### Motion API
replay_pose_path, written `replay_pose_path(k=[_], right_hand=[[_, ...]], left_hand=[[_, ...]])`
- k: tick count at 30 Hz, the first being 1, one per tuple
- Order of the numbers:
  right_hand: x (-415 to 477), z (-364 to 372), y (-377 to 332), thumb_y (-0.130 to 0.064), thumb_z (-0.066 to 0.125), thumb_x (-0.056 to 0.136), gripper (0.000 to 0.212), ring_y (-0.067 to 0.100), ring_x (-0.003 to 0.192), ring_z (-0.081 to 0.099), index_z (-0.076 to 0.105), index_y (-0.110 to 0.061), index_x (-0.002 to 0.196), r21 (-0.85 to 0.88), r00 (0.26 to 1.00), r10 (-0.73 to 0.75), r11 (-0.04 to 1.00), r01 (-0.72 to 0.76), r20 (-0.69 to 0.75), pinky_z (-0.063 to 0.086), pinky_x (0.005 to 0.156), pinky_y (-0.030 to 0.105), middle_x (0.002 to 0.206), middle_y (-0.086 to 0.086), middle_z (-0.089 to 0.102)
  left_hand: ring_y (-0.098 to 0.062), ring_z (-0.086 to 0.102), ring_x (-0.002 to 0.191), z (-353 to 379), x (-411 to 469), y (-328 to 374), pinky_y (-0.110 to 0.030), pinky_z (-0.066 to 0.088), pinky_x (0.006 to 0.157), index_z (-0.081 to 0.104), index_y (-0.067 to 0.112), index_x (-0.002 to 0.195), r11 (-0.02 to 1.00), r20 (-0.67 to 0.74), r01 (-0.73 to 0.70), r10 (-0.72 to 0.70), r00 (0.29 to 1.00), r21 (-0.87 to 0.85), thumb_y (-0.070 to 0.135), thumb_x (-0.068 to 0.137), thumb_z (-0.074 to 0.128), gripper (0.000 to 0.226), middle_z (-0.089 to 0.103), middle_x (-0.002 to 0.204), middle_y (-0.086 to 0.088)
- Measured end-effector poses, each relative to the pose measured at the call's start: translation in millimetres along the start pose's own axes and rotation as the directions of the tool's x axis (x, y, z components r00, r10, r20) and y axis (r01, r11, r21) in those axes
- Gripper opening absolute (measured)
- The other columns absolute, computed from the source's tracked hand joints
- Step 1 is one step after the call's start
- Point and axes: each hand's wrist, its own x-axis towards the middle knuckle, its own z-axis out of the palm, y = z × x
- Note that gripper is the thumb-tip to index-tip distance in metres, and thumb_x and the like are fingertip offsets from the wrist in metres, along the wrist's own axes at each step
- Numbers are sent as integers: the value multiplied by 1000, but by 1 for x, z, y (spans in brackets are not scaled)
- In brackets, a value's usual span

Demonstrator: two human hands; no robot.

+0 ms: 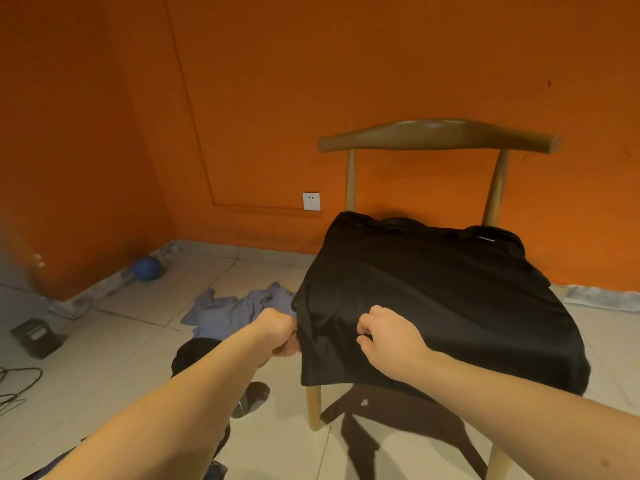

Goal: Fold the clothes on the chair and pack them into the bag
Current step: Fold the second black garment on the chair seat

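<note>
A black shirt [429,292] lies spread flat over the seat of a wooden chair [440,135], its near hem hanging over the front edge. My left hand [278,332] grips the shirt's left edge at the seat's front left corner. My right hand [389,336] pinches the black cloth a little to the right, on top of the seat. A crumpled blue-grey garment [239,308] lies on the floor left of the chair. A dark object [194,355], maybe a bag, sits on the floor under my left forearm, mostly hidden.
An orange wall stands close behind the chair, with a white socket [311,201]. A blue ball [146,268] rests in the corner. A small black device [34,336] and cables [17,386] lie at the left on the tiled floor.
</note>
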Motion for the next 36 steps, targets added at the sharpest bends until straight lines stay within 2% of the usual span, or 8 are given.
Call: replay_pose_path(k=[2,6,12,16,19,24,32,36], right_hand=[[-6,-10,8,-29,55,103,13,11,93,59,67,-28,108,20,999,35,999,-35,9,55,87,27,104,-9,56],[-23,-46,37,-25,54,103,23,13,98,62,66,-24,124,93,993,120,989,-119,-9,52,87,24,111,-7,59],[-82,-98,107,-19,54,103,18,9,86,61,62,-25,117,300,901,408,886,-353,-147,54,82,27,102,-8,58],[-125,-101,156,-15,61,99,16,11,91,59,56,-26,110,467,723,634,745,-476,-274,53,87,30,109,-2,57],[-148,-98,189,-4,67,93,35,21,103,59,51,-18,121,644,586,796,528,-554,-149,52,83,32,123,6,55],[-169,-81,216,-9,73,91,71,31,134,50,35,-13,151,751,562,791,216,-624,240,41,108,43,146,8,50],[-173,-66,228,-20,71,96,10,26,103,66,69,-10,96,718,593,746,230,-657,304,50,95,39,107,6,72],[-178,-69,229,-17,63,101,12,28,101,70,71,-9,97,753,595,726,165,-637,345,55,94,40,104,12,74]], left_hand=[[-19,57,73,5,4,5,-33,47,68,56,4,83,966,-106,-100,128,986,238,11,107,44,29,68,108,-16],[-29,64,93,34,-8,25,-35,51,74,54,13,108,889,-265,-338,422,867,310,20,100,57,11,64,102,-10],[-12,61,72,134,-57,67,-27,49,63,60,28,96,670,77,-640,666,742,376,21,98,56,9,65,87,5],[-11,61,99,203,-89,80,-25,52,85,63,28,113,517,210,-738,738,641,434,23,99,60,15,61,112,8],[-14,53,120,240,-104,80,-30,50,99,61,26,127,400,237,-784,799,552,475,26,97,64,30,55,129,8],[-18,27,148,277,-118,64,-38,30,122,44,23,148,302,345,-782,770,538,546,32,99,61,53,33,159,4],[-17,20,150,292,-128,46,-38,23,125,46,27,146,274,306,-782,809,503,560,32,99,60,49,28,161,5],[-10,46,115,298,-141,41,-30,42,102,61,32,121,238,290,-809,849,443,538,38,98,59,23,53,121,14]])
